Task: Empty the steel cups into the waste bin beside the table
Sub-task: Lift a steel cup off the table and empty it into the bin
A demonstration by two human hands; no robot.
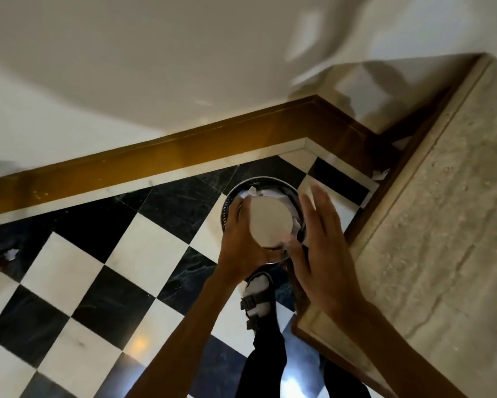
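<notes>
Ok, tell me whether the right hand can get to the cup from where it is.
Probably yes. The right hand is open beside the steel cup, which the left hand holds bottom-up over the waste bin. Nothing lies between its fingers and the cup's side, and the table stays off to the right.

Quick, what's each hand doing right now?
Left hand: closed around the cup, over the bin.
Right hand: open, holding nothing.
</notes>
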